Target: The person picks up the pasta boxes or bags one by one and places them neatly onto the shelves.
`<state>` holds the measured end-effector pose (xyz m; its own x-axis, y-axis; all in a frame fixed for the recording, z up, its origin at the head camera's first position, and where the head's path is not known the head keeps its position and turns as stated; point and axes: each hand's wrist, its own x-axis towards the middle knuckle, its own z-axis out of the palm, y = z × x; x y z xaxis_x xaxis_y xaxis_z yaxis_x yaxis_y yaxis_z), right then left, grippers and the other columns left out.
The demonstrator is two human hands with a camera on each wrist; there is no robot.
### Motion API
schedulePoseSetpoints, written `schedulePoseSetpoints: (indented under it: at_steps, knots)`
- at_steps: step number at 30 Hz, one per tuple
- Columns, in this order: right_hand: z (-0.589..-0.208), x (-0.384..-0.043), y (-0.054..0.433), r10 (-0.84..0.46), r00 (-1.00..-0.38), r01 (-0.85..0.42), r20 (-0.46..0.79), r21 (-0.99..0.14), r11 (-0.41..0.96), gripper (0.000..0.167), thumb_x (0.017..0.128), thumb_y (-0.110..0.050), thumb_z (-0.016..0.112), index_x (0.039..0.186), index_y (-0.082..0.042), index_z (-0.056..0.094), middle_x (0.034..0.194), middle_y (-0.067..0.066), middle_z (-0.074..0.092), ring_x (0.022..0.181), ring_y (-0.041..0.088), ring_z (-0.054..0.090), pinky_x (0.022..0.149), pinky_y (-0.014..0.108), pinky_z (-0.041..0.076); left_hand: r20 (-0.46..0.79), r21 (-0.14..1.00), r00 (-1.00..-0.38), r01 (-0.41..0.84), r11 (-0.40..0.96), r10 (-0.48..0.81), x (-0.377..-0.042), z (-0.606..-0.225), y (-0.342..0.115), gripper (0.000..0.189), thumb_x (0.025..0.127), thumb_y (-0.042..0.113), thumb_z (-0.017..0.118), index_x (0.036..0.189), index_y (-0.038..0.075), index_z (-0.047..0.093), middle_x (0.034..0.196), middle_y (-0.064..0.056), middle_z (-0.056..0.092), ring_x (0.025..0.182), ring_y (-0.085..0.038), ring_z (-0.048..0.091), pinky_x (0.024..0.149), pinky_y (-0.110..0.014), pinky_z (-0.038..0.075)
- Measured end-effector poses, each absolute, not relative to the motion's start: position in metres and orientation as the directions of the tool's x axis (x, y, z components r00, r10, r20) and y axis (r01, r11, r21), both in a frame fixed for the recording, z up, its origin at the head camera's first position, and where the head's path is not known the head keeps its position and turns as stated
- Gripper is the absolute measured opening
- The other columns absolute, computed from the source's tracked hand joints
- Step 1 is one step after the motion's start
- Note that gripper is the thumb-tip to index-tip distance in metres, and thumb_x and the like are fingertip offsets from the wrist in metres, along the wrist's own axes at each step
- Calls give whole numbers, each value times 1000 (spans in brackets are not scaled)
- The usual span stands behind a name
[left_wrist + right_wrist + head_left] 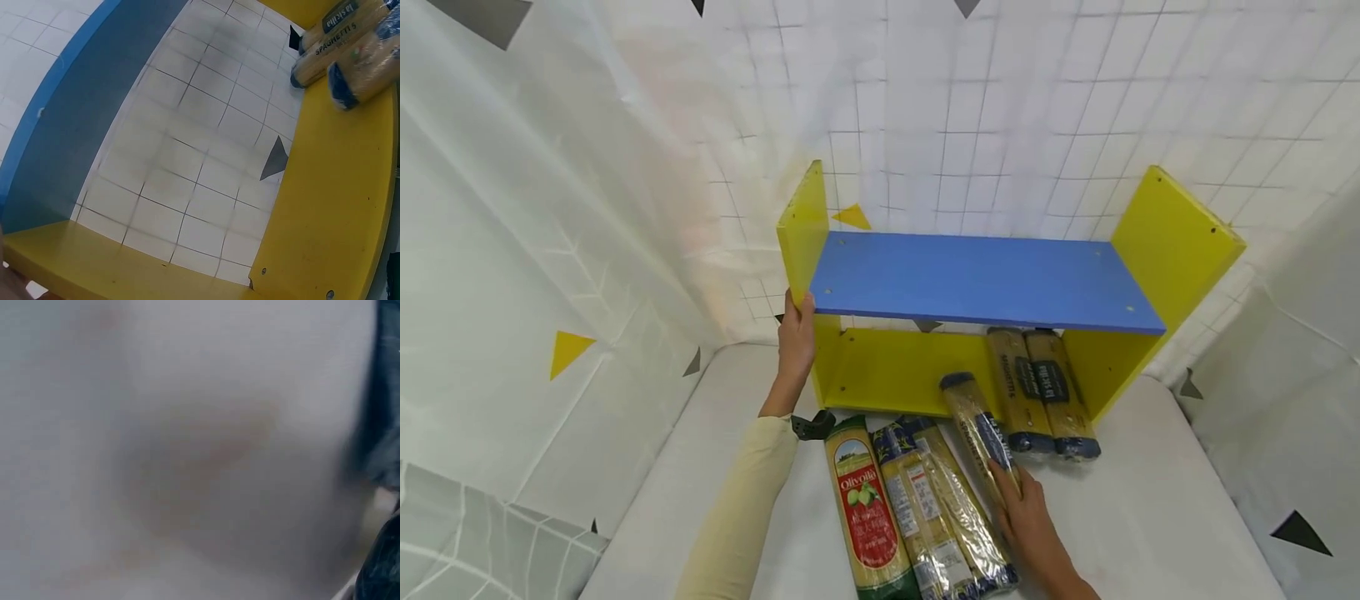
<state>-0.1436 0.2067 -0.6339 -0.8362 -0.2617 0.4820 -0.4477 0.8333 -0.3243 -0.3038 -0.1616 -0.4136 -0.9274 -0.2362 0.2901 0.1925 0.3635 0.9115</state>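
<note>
White sheeting [490, 242] drapes the left side, bearing a yellow triangle [571, 353], and a pale, grid-lined wall [917, 108] rises behind. Below spreads a white surface [692, 467], on which stands a shelf unit: a blue board [985, 279] set between a left yellow side panel [803, 225] and a right yellow side panel [1180, 242], above a yellow base [902, 362].

At the left, the left hand [796, 340] grips the front edge of the left side panel just under the blue board, fingers and thumb closed about it; a black device [814, 426] sits at that wrist. Next, in front of the unit, lie a red-labelled pasta pack [868, 508] and two blue-ended packs [936, 517] side by side.

Farther right, the right hand [1028, 521] holds a spaghetti pack [973, 421] near its lower end, fingers curled against the wrapper. Its far end reaches over the base's front edge; whether it touches the board I cannot tell. Beyond it, two more spaghetti packs [1036, 392] lie together on the base beside the right side panel, their near ends jutting out in front.
</note>
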Motion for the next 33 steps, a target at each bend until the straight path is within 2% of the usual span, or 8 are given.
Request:
schedulePoseSetpoints:
  at_steps: [3, 6, 10, 12, 17, 20, 24, 33]
  knots:
    - [-629, -149, 198, -230, -814, -443, 533, -314, 840, 79, 80, 12, 75, 152, -3, 45, 131, 45, 47, 107, 54, 56, 76, 60, 51, 300, 907, -926, 204, 368, -227, -304, -415, -160, 48, 112, 40, 31, 151, 12, 37, 85, -5, 42, 65, -20, 32, 66, -35, 32]
    - [-622, -156, 190, -190, -799, -418, 571, -300, 857, 74, 80, 12, 74, 149, 1, 49, 118, 41, 53, 90, 42, 55, 69, 49, 45, 307, 903, -925, 209, 374, -225, -305, -416, -159, 48, 112, 40, 32, 150, 12, 38, 84, -3, 40, 65, -21, 32, 66, -35, 32]
    - [-609, -163, 181, -118, -844, -341, 522, -354, 871, 63, 88, 7, 69, 147, 2, 49, 114, 37, 55, 89, 40, 56, 67, 49, 45, 315, 900, -923, 215, 379, -223, -306, -415, -158, 48, 112, 40, 31, 150, 11, 37, 84, -4, 41, 65, -21, 32, 66, -36, 32]
    - [-602, -164, 177, -79, -877, -295, 474, -400, 868, 58, 92, 4, 67, 147, 2, 49, 123, 41, 54, 98, 48, 59, 69, 55, 49, 314, 901, -924, 217, 376, -219, -306, -414, -158, 49, 112, 40, 31, 151, 11, 36, 86, -4, 43, 66, -20, 32, 67, -36, 33]
    - [-595, -171, 171, 4, -943, -182, 334, -524, 832, 55, 99, -4, 61, 151, 2, 44, 132, 42, 48, 106, 52, 57, 67, 52, 50, 300, 905, -927, 202, 374, -223, -305, -415, -157, 49, 112, 40, 31, 151, 11, 37, 87, -7, 45, 66, -21, 32, 65, -36, 33]
    - [-593, -173, 171, 29, -971, -115, 238, -569, 815, 60, 100, -10, 61, 155, -1, 38, 141, 42, 41, 121, 57, 50, 76, 59, 53, 300, 903, -928, 201, 381, -222, -304, -415, -157, 49, 112, 40, 30, 151, 10, 37, 90, -9, 47, 66, -20, 32, 64, -36, 33]
    - [-594, -172, 177, -20, -973, -146, 229, -546, 825, 68, 95, -13, 70, 154, -1, 39, 147, 43, 36, 133, 62, 42, 91, 71, 48, 307, 900, -924, 204, 384, -229, -305, -416, -157, 48, 112, 40, 30, 149, 10, 38, 87, -6, 45, 64, -20, 32, 63, -35, 32]
    - [-596, -169, 206, -244, -952, -304, 183, -609, 733, 90, 83, -24, 87, 157, -12, 38, 167, 32, 2, 139, 65, 34, 86, 65, 54, 315, 898, -918, 206, 388, -241, -304, -412, -160, 48, 112, 40, 31, 148, 9, 39, 82, -2, 40, 63, -19, 32, 63, -35, 32]
